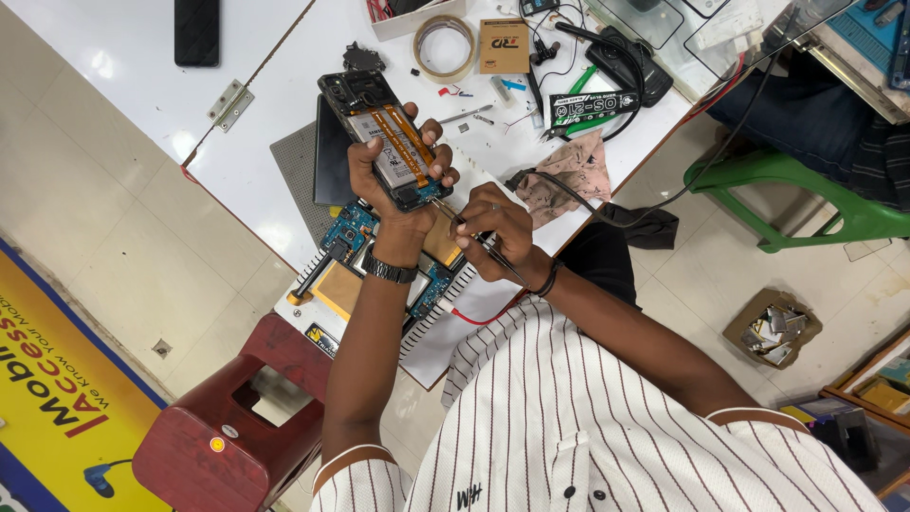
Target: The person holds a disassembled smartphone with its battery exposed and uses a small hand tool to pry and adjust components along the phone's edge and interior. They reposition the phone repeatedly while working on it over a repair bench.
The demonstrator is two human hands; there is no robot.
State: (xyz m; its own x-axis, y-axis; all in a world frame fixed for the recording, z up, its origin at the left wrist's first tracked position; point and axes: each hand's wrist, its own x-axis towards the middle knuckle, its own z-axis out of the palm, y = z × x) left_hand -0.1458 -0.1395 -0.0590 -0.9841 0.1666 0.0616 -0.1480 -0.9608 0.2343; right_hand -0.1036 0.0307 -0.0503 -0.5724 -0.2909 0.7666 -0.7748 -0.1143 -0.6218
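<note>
My left hand (393,194) grips an opened phone (377,133) with its back cover off, showing the battery and orange flex cables. My right hand (498,232) pinches thin metal tweezers (474,237), whose tip touches the phone's lower edge by my left thumb. Both hands hover over a work mat (327,289) where blue circuit boards (349,228) lie. A dark watch sits on my left wrist and a black band on my right wrist.
On the white table (275,104) lie a tape roll (444,45), a small brown box (503,45), a pinkish cloth (572,171), black cables and a dark phone (196,30). A red stool (227,417) stands below, a green stool (806,190) at the right.
</note>
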